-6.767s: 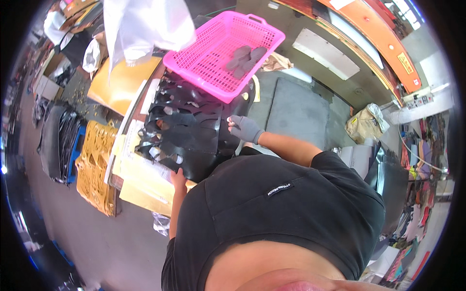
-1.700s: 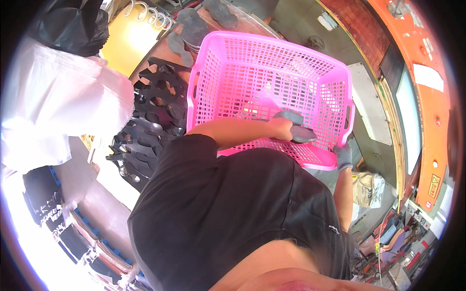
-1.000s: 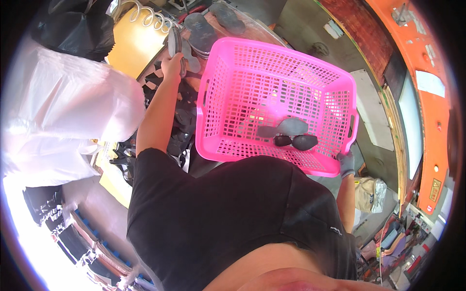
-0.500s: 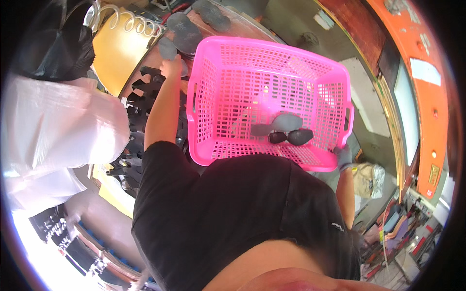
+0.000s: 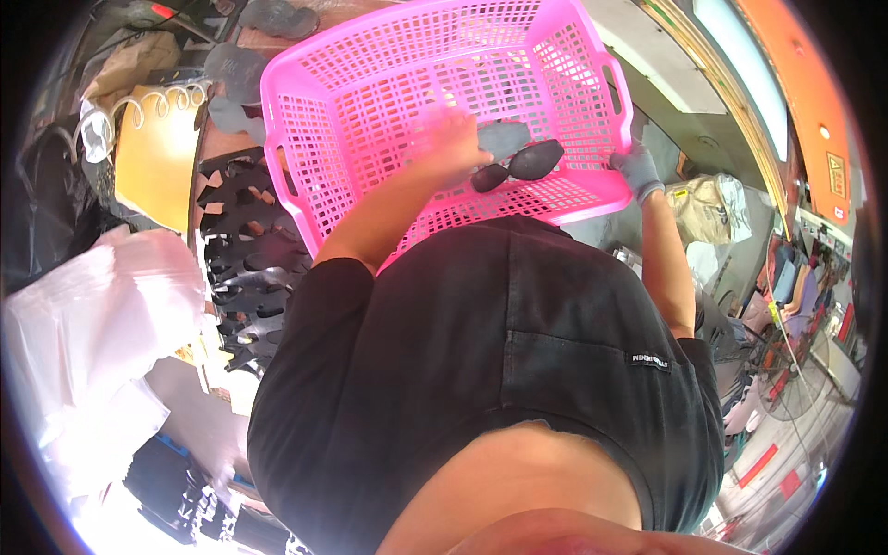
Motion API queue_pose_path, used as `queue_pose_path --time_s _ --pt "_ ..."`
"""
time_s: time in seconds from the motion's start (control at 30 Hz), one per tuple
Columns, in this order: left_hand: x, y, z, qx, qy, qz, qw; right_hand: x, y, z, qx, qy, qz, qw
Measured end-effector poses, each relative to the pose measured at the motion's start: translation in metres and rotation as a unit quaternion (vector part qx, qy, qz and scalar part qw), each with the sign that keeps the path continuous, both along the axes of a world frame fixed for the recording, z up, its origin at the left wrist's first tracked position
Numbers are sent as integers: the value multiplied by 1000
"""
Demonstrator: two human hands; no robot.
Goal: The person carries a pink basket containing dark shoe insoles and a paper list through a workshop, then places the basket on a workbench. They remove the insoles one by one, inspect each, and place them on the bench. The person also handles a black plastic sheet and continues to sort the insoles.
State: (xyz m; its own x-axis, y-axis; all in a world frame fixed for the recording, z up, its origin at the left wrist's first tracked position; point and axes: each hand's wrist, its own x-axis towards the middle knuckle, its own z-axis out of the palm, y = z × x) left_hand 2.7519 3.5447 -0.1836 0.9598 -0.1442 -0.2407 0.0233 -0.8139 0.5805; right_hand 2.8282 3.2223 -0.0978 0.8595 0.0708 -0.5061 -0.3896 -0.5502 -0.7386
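A pink plastic basket [image 5: 319,199] with slotted walls stands before me, tilted in view. My left hand [image 5: 449,143], bare and smeared by motion, is inside it over the floor; whether its fingers hold anything cannot be made out. Beside its fingertips lie a grey sole-shaped piece [image 5: 505,139] and a black sole-shaped piece [image 5: 536,160] with a narrow waist. My right hand [image 5: 636,172], in a grey glove, grips the basket's rim at the near right corner, below the handle slot.
More grey sole-shaped pieces [image 5: 233,74] lie left of the basket. Black cut-out sheet scraps [image 5: 250,231] fill the strip beside my left arm. A yellow sheet [image 5: 157,153], clear plastic sheeting [image 5: 102,305] and an orange machine frame [image 5: 828,102] flank the space. A tan bag [image 5: 705,208] sits at right.
My left hand has moved right from the pile of grey pieces, where it held one, into the basket. The basket appears higher and further left in view. My right hand stays at its corner.
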Motion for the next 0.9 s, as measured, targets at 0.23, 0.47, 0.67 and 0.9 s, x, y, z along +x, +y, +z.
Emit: queue_pose_path --time_s 0.23,0.47,0.67,0.9 --pt "-24 -19 -20 19 34 29 999 -4 7 0 -11 -32 -3 999" --pt "-45 -23 -3 -19 87 103 991 -7 6 -5 -26 -41 -6 999" --pt "-35 1 -22 -125 73 -27 989 -7 -2 -14 43 -33 -17 998" --pt "-44 -6 -36 -46 72 47 995 -7 -3 -13 11 -20 -1 1000"
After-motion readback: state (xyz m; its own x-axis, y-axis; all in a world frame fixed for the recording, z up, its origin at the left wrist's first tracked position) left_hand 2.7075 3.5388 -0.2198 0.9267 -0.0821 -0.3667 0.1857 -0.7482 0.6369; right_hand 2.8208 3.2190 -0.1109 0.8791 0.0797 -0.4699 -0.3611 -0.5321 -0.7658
